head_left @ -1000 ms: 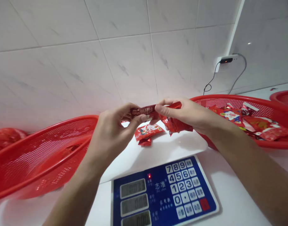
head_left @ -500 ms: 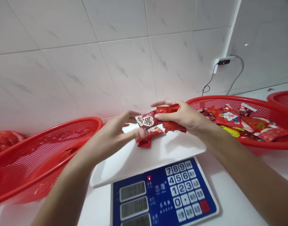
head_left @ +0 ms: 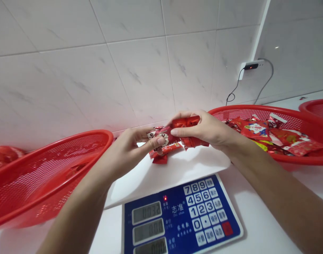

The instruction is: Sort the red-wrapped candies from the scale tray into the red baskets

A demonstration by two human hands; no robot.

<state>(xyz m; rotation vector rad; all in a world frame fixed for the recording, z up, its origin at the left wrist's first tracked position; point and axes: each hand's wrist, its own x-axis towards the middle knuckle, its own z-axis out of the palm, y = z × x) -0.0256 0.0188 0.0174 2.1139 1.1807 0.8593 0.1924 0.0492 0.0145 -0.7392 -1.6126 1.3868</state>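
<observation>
Although 2 red baskets flank the scale (head_left: pixel 181 215), its white pan (head_left: pixel 182 169) shows bare surface along its front edge and front right corner. Left of the scale, 1 basket (head_left: pixel 45 169) tilts, its rim just beside the pan's left edge. Right of the scale, the other basket (head_left: pixel 296 158), holding loose sweet packets, sits close against the pan's right edge. Above the back of the pan, the left hand (head_left: pixel 127 148) pinches 1 red-and-white packet (head_left: pixel 161 135) between thumb and forefinger, the other fingers curled. The right hand (head_left: pixel 206 130) is closed round a bunch of red packets (head_left: pixel 189 141), its thumb touching the pinched packet. Under both hands, 2 more packets (head_left: pixel 163 153) lie on the pan.
</observation>
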